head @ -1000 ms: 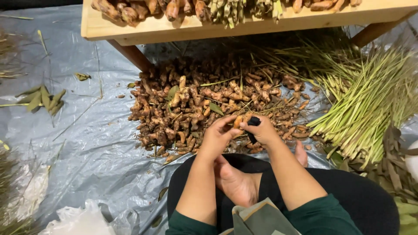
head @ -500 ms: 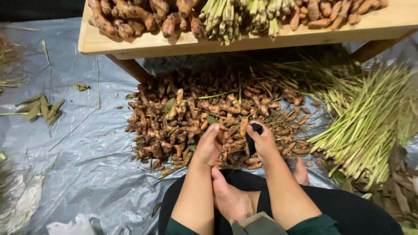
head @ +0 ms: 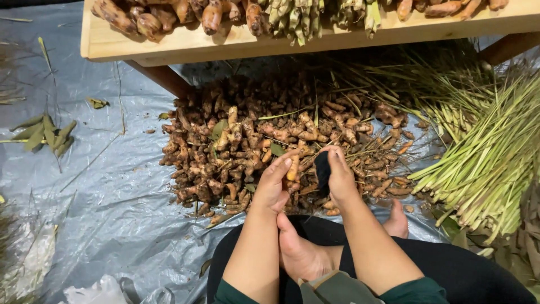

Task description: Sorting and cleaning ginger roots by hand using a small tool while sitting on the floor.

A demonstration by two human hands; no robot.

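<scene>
A big heap of brown turmeric roots [head: 247, 141] lies on the grey plastic sheet [head: 101, 186] in front of me. My left hand [head: 275, 183] grips one orange-brown root [head: 292, 167] at the near edge of the heap. My right hand [head: 340, 177] is closed around a small dark tool [head: 322, 171], likely a knife handle, held close beside that root. Both hands hover just above the pile. My bare feet [head: 304, 253] rest crossed under my forearms.
A low wooden table [head: 225, 42] at the top carries more roots and bundled green stalks. A thick bundle of lemongrass [head: 489, 152] lies at the right. Loose green leaves [head: 48, 135] are at the left, crumpled plastic [head: 95, 293] at the bottom left.
My hands stayed at the near edge of the pile while the view shifted down. The left hand has turned the root upward between its fingers, close to the dark tool.
</scene>
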